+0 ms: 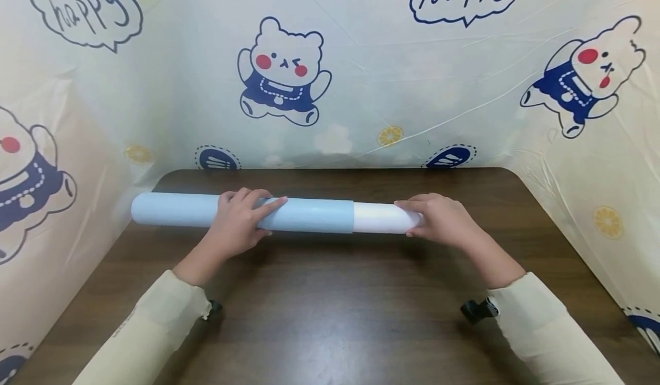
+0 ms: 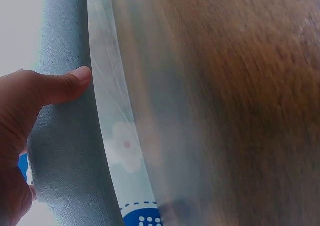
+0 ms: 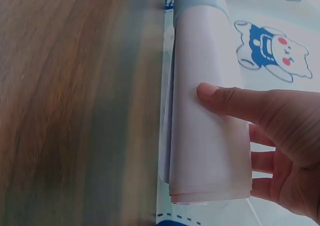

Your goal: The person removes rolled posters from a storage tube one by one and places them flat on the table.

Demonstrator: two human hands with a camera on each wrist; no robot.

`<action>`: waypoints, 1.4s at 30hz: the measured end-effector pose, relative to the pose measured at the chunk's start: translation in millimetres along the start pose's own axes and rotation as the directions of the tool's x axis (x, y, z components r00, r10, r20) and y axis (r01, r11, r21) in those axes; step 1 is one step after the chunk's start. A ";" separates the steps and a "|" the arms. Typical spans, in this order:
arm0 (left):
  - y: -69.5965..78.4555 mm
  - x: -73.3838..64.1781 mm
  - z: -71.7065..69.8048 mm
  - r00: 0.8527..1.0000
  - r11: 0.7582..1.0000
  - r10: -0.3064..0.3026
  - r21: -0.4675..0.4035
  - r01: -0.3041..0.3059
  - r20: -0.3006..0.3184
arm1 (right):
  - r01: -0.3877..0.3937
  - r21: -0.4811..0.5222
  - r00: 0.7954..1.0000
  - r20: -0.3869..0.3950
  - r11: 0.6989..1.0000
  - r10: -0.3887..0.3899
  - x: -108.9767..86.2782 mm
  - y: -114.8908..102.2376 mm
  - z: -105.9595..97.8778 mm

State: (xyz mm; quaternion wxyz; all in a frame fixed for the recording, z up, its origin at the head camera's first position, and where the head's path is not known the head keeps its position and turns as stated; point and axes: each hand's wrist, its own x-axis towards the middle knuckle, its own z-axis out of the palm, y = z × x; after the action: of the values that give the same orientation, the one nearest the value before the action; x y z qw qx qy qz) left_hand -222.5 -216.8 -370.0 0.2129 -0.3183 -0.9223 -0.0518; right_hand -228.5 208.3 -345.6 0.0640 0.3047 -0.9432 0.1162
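Observation:
A long light blue tube (image 1: 314, 215) lies crosswise above the table, its closed rounded end at the left. From its right end sticks out a white paper roll (image 1: 378, 217), whose layered edge shows in the right wrist view. My left hand (image 1: 239, 216) grips the blue tube near its middle, thumb along the near side. My right hand (image 1: 438, 219) holds the white paper roll (image 3: 210, 106) by its outer end, the thumb on one side and fingers behind. The part of the roll inside the tube is hidden.
A dark brown wooden table (image 1: 319, 305) spreads beneath both hands. Behind and at the sides hangs a pale curtain (image 1: 361, 87) printed with bears and lettering, reaching the table's back edge. Dark straps with small devices (image 1: 479, 310) sit at both sleeve cuffs.

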 end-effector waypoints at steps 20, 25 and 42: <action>1.7 -1.9 1.9 0.999 1.000 0.006 0.012 -0.006 -0.041 | 0.069 0.002 0.996 -0.060 0.998 -0.069 0.7 0.4 7.2; 5.6 2.4 2.4 0.999 1.000 0.009 0.018 -0.008 -0.046 | 0.087 0.028 0.996 -0.032 0.996 -0.086 11.2 -6.9 8.5; 17.0 9.3 2.8 0.998 0.997 0.039 0.066 -0.036 -0.045 | 0.006 -0.073 0.993 0.121 0.997 0.003 27.6 -17.8 22.1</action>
State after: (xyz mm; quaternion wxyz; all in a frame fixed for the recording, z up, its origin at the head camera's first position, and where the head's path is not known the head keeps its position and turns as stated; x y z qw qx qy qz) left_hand -219.7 -197.4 -369.2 0.2453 -0.3271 -0.9123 -0.0251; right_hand -241.4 173.2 -358.4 0.0177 0.3094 -0.9487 0.0627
